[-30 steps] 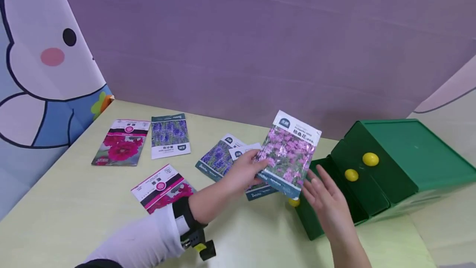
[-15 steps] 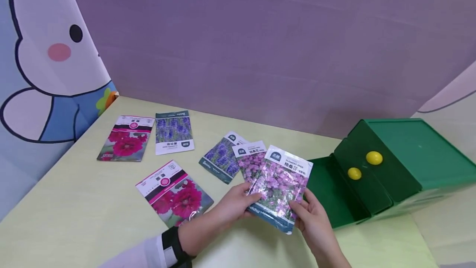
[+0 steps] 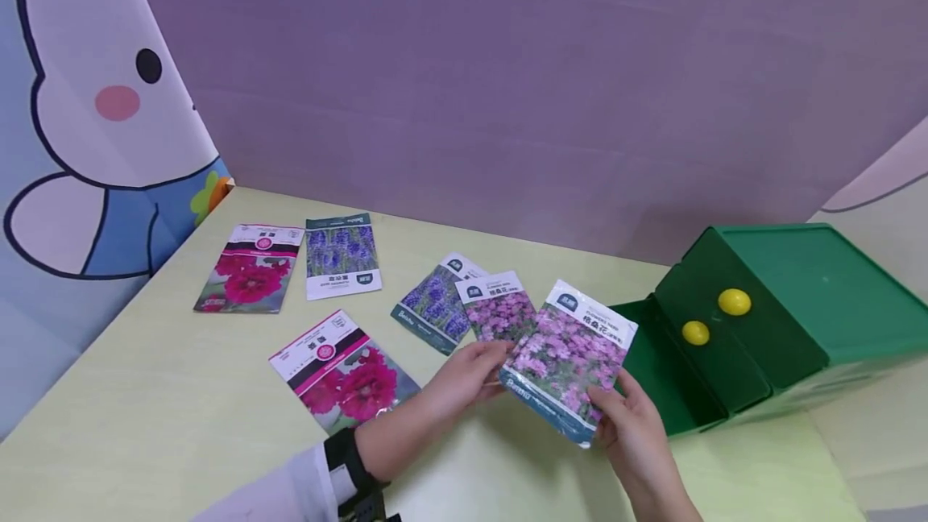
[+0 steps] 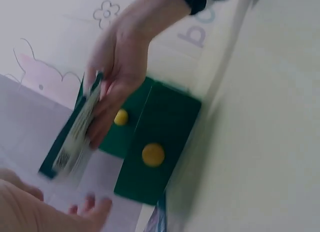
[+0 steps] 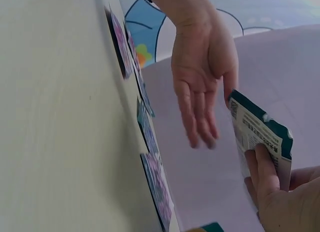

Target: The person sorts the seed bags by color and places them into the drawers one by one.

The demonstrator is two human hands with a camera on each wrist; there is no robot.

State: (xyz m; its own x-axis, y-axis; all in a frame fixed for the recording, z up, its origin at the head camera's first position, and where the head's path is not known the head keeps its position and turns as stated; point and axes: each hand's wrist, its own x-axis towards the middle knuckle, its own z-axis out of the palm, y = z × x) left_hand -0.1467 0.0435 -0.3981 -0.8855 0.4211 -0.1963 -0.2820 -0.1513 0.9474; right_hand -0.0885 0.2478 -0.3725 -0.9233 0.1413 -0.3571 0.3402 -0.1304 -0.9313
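My right hand (image 3: 641, 441) holds a seed packet (image 3: 569, 361) with pink flowers on its front, thumb over the face and fingers behind. It is raised above the table and tilted. In the right wrist view the packet's printed back (image 5: 260, 127) faces the camera. My left hand (image 3: 467, 373) is beside the packet's left edge. Its fingers are straight and apart from the packet in the right wrist view, with the thumb close to the packet's corner. Just behind the held packet lies another pink-flower packet (image 3: 499, 311), overlapping a purple-flower packet (image 3: 435, 308).
At right stands a green drawer box (image 3: 834, 288) with yellow knobs (image 3: 735, 302) and a lower drawer (image 3: 660, 369) pulled out. Two red-flower packets, one back left (image 3: 250, 272) and one nearer (image 3: 348, 377), lie on the table (image 3: 145, 425), plus another purple-flower packet (image 3: 342, 256). A purple backdrop (image 3: 507, 103) rises behind.
The left hand held the packet alone over the drawer; then both hands held it lower. Now the left fingers have let go, and the right hand has shifted it slightly rightward.
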